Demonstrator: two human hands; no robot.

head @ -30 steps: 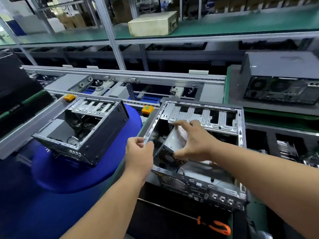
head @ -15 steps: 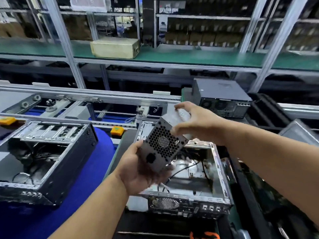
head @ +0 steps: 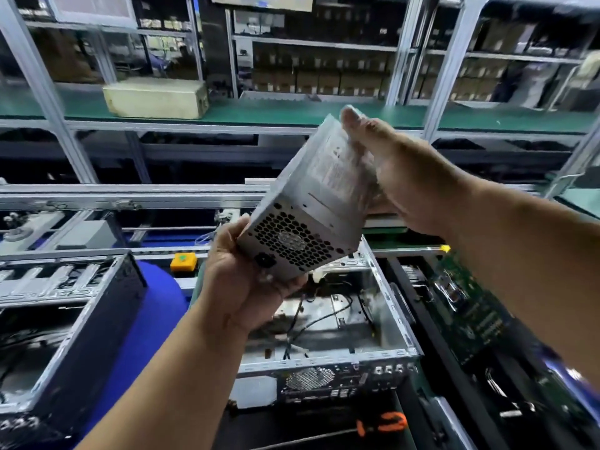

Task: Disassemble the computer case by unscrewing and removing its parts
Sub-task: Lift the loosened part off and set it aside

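Hands share one load: the left hand (head: 240, 284) cups the near, vented end of a grey power supply (head: 311, 206) with curled fingers, while the right hand (head: 399, 177) grips its far top edge, holding it tilted in the air above the opened computer case (head: 328, 339) on the bench (head: 418, 306).

Two hands, the left hand (head: 246, 287) and the right hand (head: 399, 177); one power supply (head: 311, 203); two open computer cases, one case (head: 341, 336) central, another case (head: 65, 319) at the table's left edge; one screwdriver (head: 383, 423); one beige box (head: 156, 97) on the shelf.
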